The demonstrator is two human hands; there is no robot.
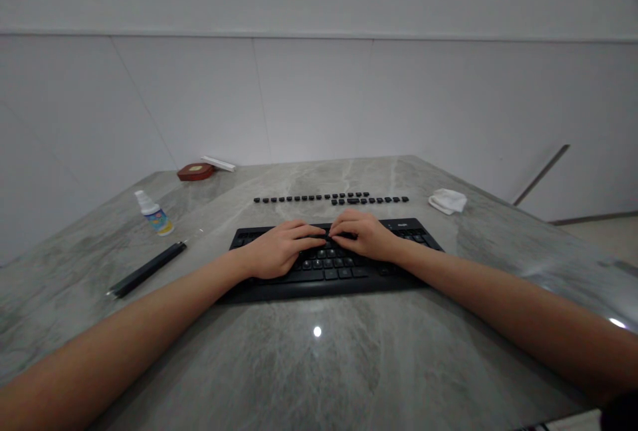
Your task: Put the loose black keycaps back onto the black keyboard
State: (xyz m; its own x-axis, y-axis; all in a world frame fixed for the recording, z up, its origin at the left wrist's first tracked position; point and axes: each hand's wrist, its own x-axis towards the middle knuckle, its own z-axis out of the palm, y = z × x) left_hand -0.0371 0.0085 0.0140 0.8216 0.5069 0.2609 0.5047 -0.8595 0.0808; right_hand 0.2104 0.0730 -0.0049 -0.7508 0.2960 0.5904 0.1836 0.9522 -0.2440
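A black keyboard (319, 290) lies on the grey marbled table in front of me. Some of its keys are in place in the middle. My left hand (282, 248) rests over its left half, fingers stretched out towards the middle of the upper rows. From the other side my right hand (366, 235) reaches in, thumb and fingers drawn together in a pinch at the same spot. Whatever lies between those fingertips is too small and dark to make out. Behind the keyboard, loose black keycaps (353, 201) stand in rows on the table.
On the left are a white spray bottle (155, 215) with a colourful label and a long black bar-shaped tool (147, 270). A reddish-brown box (195, 172) and a white strip (219, 164) lie at the back left. A crumpled white cloth (447, 201) is on the right.
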